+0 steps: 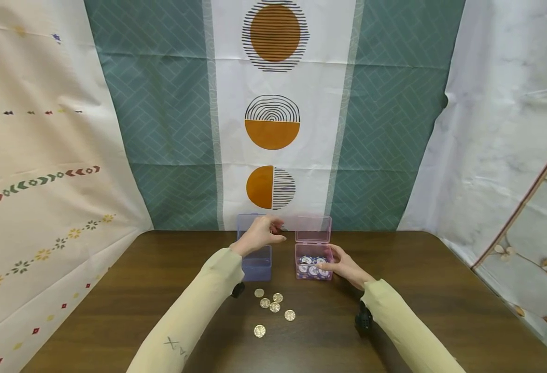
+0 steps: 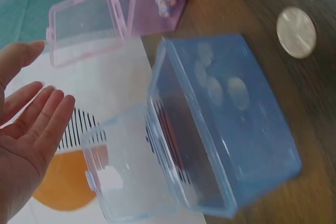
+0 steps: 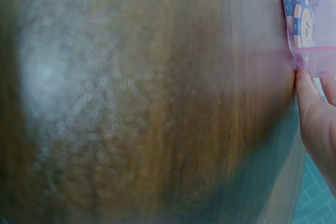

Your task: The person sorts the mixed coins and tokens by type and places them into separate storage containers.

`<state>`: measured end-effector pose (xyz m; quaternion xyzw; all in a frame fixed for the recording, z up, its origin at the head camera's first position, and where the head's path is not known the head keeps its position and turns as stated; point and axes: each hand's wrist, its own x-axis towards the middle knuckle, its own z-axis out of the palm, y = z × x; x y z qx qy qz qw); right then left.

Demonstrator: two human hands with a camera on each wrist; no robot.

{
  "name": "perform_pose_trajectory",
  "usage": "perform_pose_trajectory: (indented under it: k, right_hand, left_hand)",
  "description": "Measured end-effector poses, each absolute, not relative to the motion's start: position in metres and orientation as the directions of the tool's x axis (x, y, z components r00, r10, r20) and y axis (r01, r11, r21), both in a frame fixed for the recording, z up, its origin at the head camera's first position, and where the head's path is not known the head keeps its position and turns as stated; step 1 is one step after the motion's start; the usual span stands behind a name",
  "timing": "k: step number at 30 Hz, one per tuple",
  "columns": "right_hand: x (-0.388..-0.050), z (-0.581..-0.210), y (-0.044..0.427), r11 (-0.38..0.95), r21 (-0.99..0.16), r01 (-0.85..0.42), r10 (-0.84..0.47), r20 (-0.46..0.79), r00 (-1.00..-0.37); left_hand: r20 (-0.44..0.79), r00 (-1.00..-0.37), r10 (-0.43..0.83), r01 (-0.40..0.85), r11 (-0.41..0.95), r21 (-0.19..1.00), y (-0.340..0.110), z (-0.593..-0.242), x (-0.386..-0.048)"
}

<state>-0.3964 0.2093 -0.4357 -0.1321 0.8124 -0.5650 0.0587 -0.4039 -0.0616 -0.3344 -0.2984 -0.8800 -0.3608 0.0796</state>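
My left hand (image 1: 260, 234) hovers above the blue see-through box (image 1: 257, 269), fingers loosely bent and thumb apart. In the left wrist view nothing lies between its fingertips. The blue box has its lid (image 2: 123, 166) flipped back; pale round shapes show on its wall, and I cannot tell if they are reflections. My right hand (image 1: 349, 268) holds the right side of the pink see-through box (image 3: 317, 59), thumb at the front and fingers toward the back. Blue-and-white poker chips (image 1: 312, 270) fill its lower part, and its lid (image 1: 313, 230) stands raised.
Several gold coins (image 1: 275, 307) lie scattered on the brown wooden table (image 1: 320, 347) in front of the boxes. A patterned cloth (image 1: 170, 155) hangs at the table's back edge, with pale fabric (image 1: 44, 155) along the left.
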Motion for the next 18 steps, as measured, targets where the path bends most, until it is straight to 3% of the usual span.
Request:
perform_pose_trajectory:
  k: [9, 18]
  right_hand:
    - [-0.398, -0.436, 0.211, 0.327, -0.933, -0.148, -0.29, 0.05, -0.956]
    - [-0.398, -0.435, 0.212, 0.328, -0.934, -0.141, -0.288, 0.044, -0.957]
  left_hand:
    - [0.404, -0.825, 0.395, 0.564, 0.548, 0.618, -0.094, -0.343, -0.402]
    - [0.477, -0.797, 0.372, 0.604, 0.489, 0.629, -0.123, -0.354, -0.397]
